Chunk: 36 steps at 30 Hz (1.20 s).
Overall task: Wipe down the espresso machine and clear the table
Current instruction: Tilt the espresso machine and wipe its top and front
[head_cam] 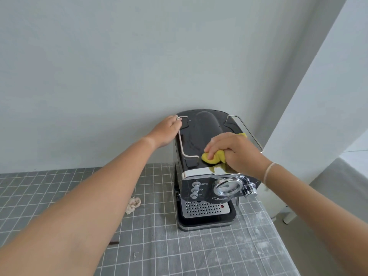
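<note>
A black and chrome espresso machine (201, 136) stands on the table against the wall. My right hand (235, 152) presses a bunched yellow cloth (214, 157) onto the front right of its glossy top. My left hand (168, 131) grips the machine's upper left edge by the wire rail (184, 145). A crumpled beige tissue (133, 205) lies on the table, left of the machine's base.
The table wears a grey checked cloth (159, 246); its right edge (278, 236) drops off close beside the machine. A small dark stick (113, 243) and a tiny scrap (135, 255) lie near the front. White furniture legs (286, 216) stand on the floor to the right.
</note>
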Tool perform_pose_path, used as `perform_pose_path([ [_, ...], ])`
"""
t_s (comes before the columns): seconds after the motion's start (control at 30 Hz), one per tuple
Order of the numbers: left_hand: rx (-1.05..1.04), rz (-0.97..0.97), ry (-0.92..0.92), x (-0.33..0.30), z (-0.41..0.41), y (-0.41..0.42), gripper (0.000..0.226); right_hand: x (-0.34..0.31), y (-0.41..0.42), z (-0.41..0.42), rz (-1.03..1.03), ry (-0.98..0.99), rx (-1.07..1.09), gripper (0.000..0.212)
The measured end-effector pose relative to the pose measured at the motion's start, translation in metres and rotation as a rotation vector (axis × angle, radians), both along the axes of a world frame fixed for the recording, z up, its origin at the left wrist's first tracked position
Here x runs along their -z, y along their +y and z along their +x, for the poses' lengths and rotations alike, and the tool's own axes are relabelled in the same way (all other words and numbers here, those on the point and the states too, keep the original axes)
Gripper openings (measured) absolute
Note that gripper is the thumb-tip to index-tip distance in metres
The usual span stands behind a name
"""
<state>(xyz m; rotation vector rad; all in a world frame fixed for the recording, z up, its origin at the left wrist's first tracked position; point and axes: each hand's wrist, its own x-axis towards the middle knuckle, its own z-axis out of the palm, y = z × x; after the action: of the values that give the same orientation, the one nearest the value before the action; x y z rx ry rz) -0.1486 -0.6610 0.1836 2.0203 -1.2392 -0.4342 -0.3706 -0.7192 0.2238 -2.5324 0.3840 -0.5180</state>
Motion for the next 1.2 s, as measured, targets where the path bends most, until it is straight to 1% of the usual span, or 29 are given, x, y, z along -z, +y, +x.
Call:
perform_pose_path([
  [0.1,0.008,0.01,0.017,0.0,0.001,0.001,0.044,-0.002,0.009,0.014,-0.066,0.043,-0.049,0.042],
  [0.2,0.01,0.037,0.052,0.0,0.002,0.002,0.032,-0.008,0.001,-0.003,-0.087,0.122,-0.08,0.044],
  [0.3,-0.022,0.037,0.069,0.001,0.002,-0.001,0.019,-0.019,-0.021,-0.018,-0.132,0.163,0.072,0.047],
  [0.37,-0.021,0.023,0.059,0.002,0.001,-0.001,0.021,-0.016,-0.03,-0.02,-0.14,0.11,0.168,0.043],
  [0.43,-0.013,0.008,0.044,0.003,0.002,-0.003,0.017,-0.007,-0.018,-0.013,-0.125,-0.011,0.171,0.036],
  [0.47,-0.008,0.009,0.04,0.002,0.003,-0.002,0.018,-0.002,-0.006,-0.007,-0.117,-0.038,0.114,0.034],
  [0.53,0.003,0.013,0.027,0.002,0.003,-0.001,0.034,0.009,0.015,0.001,-0.127,-0.012,-0.04,0.036],
  [0.57,0.003,0.017,0.021,0.001,0.002,0.0,0.041,0.012,0.018,0.001,-0.123,-0.002,-0.073,0.037],
  [0.6,0.004,0.021,0.011,0.0,0.001,0.001,0.045,0.011,0.015,-0.002,-0.084,-0.005,-0.058,0.039],
  [0.67,0.012,0.029,-0.005,-0.001,-0.001,0.002,0.047,0.007,0.002,-0.014,0.065,-0.055,0.055,0.042],
  [0.73,0.01,0.031,-0.005,-0.002,-0.002,0.002,0.048,0.006,-0.006,-0.021,0.103,-0.116,0.146,0.044],
  [0.77,0.005,0.025,-0.003,-0.002,-0.003,0.002,0.048,0.006,-0.003,-0.019,0.079,-0.119,0.158,0.044],
  [0.87,-0.007,0.007,0.001,0.001,-0.002,0.002,0.047,0.012,0.017,-0.003,-0.036,-0.051,0.048,0.04],
  [0.93,0.004,0.014,0.004,0.002,0.0,0.002,0.047,0.014,0.019,-0.004,-0.051,-0.057,0.009,0.04],
  [1.07,0.01,0.028,0.001,0.001,-0.001,0.003,0.049,0.022,0.009,-0.033,-0.038,-0.118,0.083,0.044],
  [1.2,0.017,0.067,-0.006,-0.002,-0.003,0.004,0.044,0.036,0.022,-0.05,-0.157,-0.188,0.126,0.04],
])
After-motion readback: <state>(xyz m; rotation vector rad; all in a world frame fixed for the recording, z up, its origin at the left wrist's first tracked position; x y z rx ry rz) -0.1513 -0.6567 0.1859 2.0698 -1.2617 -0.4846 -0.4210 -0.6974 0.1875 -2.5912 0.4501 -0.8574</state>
